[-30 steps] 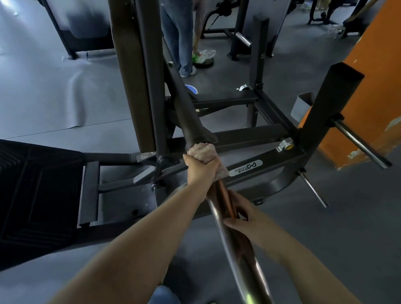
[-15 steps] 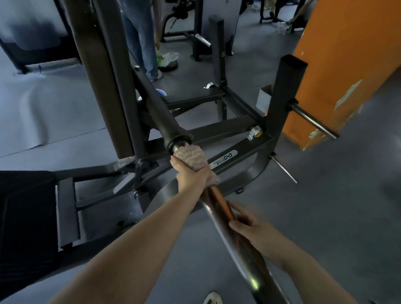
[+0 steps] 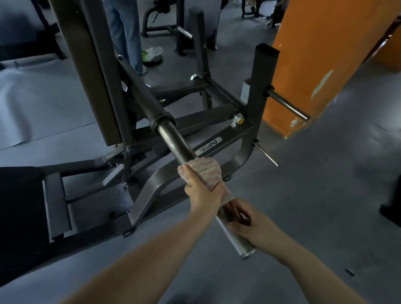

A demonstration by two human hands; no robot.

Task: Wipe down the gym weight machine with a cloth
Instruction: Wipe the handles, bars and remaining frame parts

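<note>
The cloth [image 3: 204, 172] is pink-and-white, nubbly, bunched and wrapped around the bar [image 3: 173, 139], partway down its bare steel length. I grip it in my left hand [image 3: 205, 195]. The bar is a round, shiny steel sleeve that slants from a dark collar on the machine [image 3: 235, 136] toward me, ending in a flat cap near my right hand [image 3: 253, 225], which holds it just below the cloth. The machine is a dark grey steel frame on the floor, with a white logo sticker on its curved base rail.
</note>
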